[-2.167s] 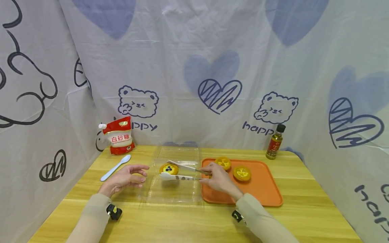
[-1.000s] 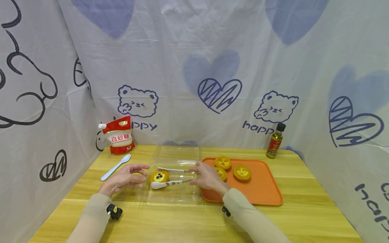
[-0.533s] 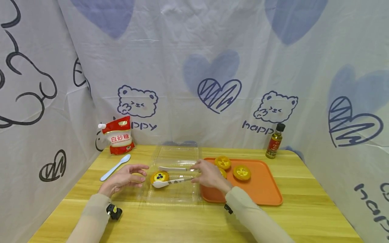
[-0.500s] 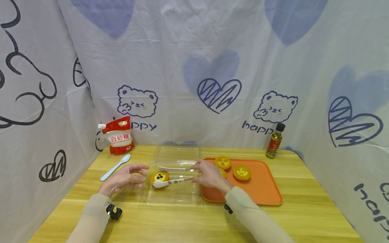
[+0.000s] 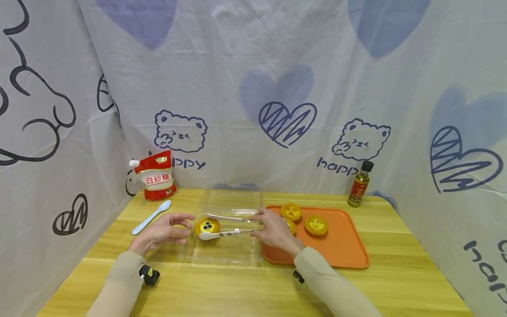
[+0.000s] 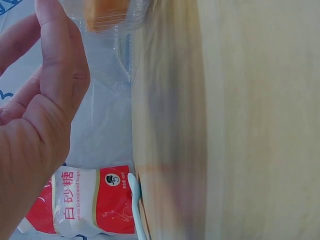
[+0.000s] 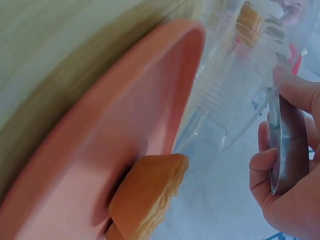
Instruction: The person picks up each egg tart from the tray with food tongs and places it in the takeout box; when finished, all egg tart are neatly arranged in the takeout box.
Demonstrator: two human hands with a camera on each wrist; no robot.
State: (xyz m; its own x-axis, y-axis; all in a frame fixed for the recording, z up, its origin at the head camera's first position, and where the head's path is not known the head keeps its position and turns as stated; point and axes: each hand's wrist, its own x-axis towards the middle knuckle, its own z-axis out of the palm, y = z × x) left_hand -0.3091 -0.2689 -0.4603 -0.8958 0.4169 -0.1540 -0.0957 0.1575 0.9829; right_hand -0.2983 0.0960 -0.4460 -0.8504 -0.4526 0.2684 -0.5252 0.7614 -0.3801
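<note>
My right hand [image 5: 274,226] holds a pair of tongs [image 5: 225,233] with white tips and metal arms, thumb and fingers round the metal part. The tips stand on the near and far sides of an egg tart [image 5: 207,226] topped with blueberries. That tart is over the left part of an open clear plastic container [image 5: 225,253]; whether it touches the bottom I cannot tell. My left hand [image 5: 163,230] stays just left of the container, fingers loosely bent and holding nothing. In the right wrist view the metal tongs [image 7: 287,145] lie between thumb and fingers.
An orange tray [image 5: 332,251] on the right bears several tarts, among them a yellow-topped tart [image 5: 316,225]. A red-and-white sugar bag [image 5: 158,178] and a pale blue spoon [image 5: 151,217] are at the left. An oil bottle [image 5: 358,185] stands at the back right.
Over about two seconds my right hand has moved left with the tongs and the blueberry tart. Since half a second ago, tongs and tart have shifted slightly away from me. My left hand keeps its place.
</note>
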